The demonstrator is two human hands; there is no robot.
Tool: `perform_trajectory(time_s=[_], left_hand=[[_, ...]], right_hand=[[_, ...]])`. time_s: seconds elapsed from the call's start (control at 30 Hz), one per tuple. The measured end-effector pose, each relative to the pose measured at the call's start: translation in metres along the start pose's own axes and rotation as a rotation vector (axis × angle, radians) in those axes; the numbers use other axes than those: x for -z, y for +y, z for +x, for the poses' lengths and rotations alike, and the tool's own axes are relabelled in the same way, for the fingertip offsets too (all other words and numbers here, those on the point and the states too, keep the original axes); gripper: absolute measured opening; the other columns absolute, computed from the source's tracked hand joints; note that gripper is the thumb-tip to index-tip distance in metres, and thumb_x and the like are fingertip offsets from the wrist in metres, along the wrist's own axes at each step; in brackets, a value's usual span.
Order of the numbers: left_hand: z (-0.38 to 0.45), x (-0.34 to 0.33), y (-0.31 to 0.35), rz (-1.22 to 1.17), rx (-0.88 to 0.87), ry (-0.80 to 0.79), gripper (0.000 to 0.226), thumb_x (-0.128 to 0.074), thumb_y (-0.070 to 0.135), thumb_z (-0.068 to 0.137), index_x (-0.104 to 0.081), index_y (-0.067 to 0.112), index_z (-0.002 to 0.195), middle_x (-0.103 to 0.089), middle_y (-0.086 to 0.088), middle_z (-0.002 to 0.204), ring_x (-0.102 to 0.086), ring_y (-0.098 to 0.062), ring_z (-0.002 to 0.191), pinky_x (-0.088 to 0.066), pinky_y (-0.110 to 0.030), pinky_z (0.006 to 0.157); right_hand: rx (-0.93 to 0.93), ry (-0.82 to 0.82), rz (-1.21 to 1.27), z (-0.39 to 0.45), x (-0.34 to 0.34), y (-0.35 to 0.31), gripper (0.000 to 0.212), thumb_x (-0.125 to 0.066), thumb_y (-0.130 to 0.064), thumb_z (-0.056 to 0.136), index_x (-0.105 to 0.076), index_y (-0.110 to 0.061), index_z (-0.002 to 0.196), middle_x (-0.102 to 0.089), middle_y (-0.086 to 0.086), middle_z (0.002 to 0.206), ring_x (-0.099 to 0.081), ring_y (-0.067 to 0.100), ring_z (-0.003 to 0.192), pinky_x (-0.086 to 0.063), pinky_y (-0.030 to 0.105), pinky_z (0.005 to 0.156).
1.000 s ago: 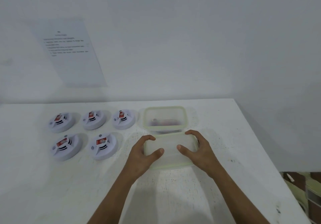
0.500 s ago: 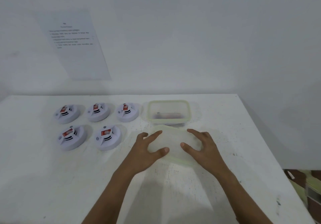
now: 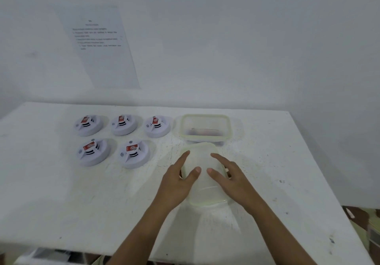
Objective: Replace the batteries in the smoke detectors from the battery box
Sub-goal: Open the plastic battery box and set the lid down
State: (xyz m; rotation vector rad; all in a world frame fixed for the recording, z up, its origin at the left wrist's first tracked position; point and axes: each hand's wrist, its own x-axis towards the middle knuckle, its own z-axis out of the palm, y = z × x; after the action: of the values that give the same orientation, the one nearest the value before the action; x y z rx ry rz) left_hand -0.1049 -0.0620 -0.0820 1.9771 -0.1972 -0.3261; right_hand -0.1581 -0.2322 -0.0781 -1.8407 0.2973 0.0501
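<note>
Several white round smoke detectors (image 3: 133, 153) with red labels lie in two rows on the left half of the white table (image 3: 61, 199). To their right stands the clear battery box (image 3: 205, 117) with a pale green rim, uncovered, with dark batteries dimly visible inside. Just in front of it is the box's translucent lid (image 3: 202, 184), turned lengthwise and raised a little above the table. My left hand (image 3: 174, 184) holds its left edge and my right hand (image 3: 234, 180) its right edge, both thumbs on top, index fingers stretched forward, other fingers underneath.
A printed paper sheet (image 3: 98, 44) hangs on the white wall behind the table. The table's right edge runs diagonally at the right, with boxes on the floor (image 3: 368, 225) beyond it. The near table edge is at the bottom.
The lid has come toward me away from the box and turned from crosswise to lengthwise. My fingers have straightened along its sides. The camera has tilted up and shifted slightly.
</note>
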Motion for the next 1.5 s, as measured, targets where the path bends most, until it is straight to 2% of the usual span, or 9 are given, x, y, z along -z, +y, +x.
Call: perform_trajectory(time_s=[0.2, 0.53, 0.77, 0.9, 1.07, 1.17, 1.3, 1.4, 1.5], left_hand=[[0.001, -0.001, 0.002, -0.147, -0.022, -0.008, 0.046, -0.069, 0.04, 0.086, -0.051, 0.048, 0.127, -0.054, 0.024, 0.128, -0.056, 0.0, 0.11, -0.051, -0.03, 0.096], [0.004, -0.003, -0.002, -0.377, -0.02, 0.086, 0.044, -0.079, 0.019, 0.078, -0.062, 0.038, 0.115, -0.067, 0.02, 0.108, -0.065, 0.006, 0.091, -0.052, -0.013, 0.071], [0.008, 0.005, -0.002, -0.258, -0.025, 0.037, 0.037, -0.076, 0.033, 0.081, -0.062, 0.048, 0.111, -0.066, 0.024, 0.107, -0.062, 0.009, 0.098, -0.051, -0.02, 0.086], [0.027, 0.023, 0.005, -0.022, -0.007, 0.003, 0.038, -0.072, 0.047, 0.081, -0.061, 0.05, 0.117, -0.053, 0.005, 0.115, -0.052, 0.002, 0.105, -0.043, -0.02, 0.091], [0.043, 0.042, 0.012, -0.131, -0.033, -0.218, 0.045, -0.082, 0.032, 0.074, -0.067, 0.038, 0.116, -0.067, 0.014, 0.119, -0.062, -0.003, 0.111, -0.05, -0.035, 0.1], [0.04, 0.035, 0.005, -0.25, 0.005, -0.131, 0.04, -0.084, 0.029, 0.072, -0.07, 0.035, 0.109, -0.069, 0.008, 0.118, -0.063, -0.012, 0.112, -0.051, -0.039, 0.098], [0.022, 0.004, 0.003, -0.245, 0.015, 0.216, 0.038, -0.082, 0.032, 0.075, -0.069, 0.027, 0.11, -0.063, 0.015, 0.118, -0.051, -0.005, 0.117, -0.04, -0.025, 0.104], [0.013, -0.015, 0.007, -0.155, -0.006, 0.343, 0.04, -0.075, 0.043, 0.079, -0.063, 0.031, 0.115, -0.058, 0.015, 0.123, -0.048, -0.003, 0.113, -0.034, -0.017, 0.097], [0.012, -0.017, 0.008, -0.104, 0.015, 0.367, 0.042, -0.072, 0.05, 0.079, -0.06, 0.036, 0.117, -0.054, 0.013, 0.12, -0.046, -0.002, 0.108, -0.034, -0.019, 0.092]], right_hand=[[0.032, -0.005, 0.043, 0.009, -0.004, 0.002, 0.037, -0.063, -0.048, 0.09, -0.047, -0.057, 0.121, -0.046, -0.01, 0.13, -0.053, 0.011, 0.113, -0.054, 0.03, 0.088], [0.084, 0.052, 0.114, 0.012, -0.001, -0.002, 0.039, -0.075, -0.034, 0.084, -0.056, -0.044, 0.117, -0.056, -0.021, 0.117, -0.06, 0.005, 0.101, -0.057, 0.017, 0.067], [0.097, -0.021, 0.09, 0.02, 0.006, -0.003, 0.041, -0.076, -0.032, 0.083, -0.059, -0.04, 0.119, -0.056, -0.023, 0.119, -0.061, 0.003, 0.102, -0.058, 0.018, 0.072], [0.052, -0.226, 0.051, 0.039, 0.023, -0.013, 0.042, -0.079, -0.027, 0.082, -0.063, -0.035, 0.121, -0.064, -0.011, 0.12, -0.067, 0.011, 0.103, -0.061, 0.032, 0.081], [0.06, -0.405, -0.162, 0.055, 0.034, -0.032, 0.047, -0.081, -0.03, 0.079, -0.066, -0.036, 0.123, -0.063, -0.019, 0.12, -0.061, -0.006, 0.101, -0.054, 0.013, 0.076], [0.134, -0.174, -0.256, 0.052, 0.035, -0.03, 0.045, -0.085, -0.036, 0.072, -0.065, -0.045, 0.111, -0.059, -0.016, 0.12, -0.058, -0.004, 0.092, -0.048, 0.01, 0.072], [0.189, 0.264, -0.316, 0.037, 0.03, -0.004, 0.05, -0.074, -0.039, 0.084, -0.057, -0.034, 0.131, -0.045, -0.002, 0.127, -0.049, 0.017, 0.118, -0.042, 0.026, 0.098], [0.057, 0.324, -0.24, 0.021, 0.02, 0.007, 0.06, -0.064, -0.046, 0.09, -0.042, -0.032, 0.144, -0.032, 0.002, 0.136, -0.037, 0.023, 0.133, -0.04, 0.038, 0.108], [-0.019, 0.35, -0.193, 0.012, 0.016, 0.006, 0.065, -0.055, -0.05, 0.094, -0.03, -0.032, 0.151, -0.033, 0.003, 0.129, -0.045, 0.021, 0.122, -0.039, 0.028, 0.095]])
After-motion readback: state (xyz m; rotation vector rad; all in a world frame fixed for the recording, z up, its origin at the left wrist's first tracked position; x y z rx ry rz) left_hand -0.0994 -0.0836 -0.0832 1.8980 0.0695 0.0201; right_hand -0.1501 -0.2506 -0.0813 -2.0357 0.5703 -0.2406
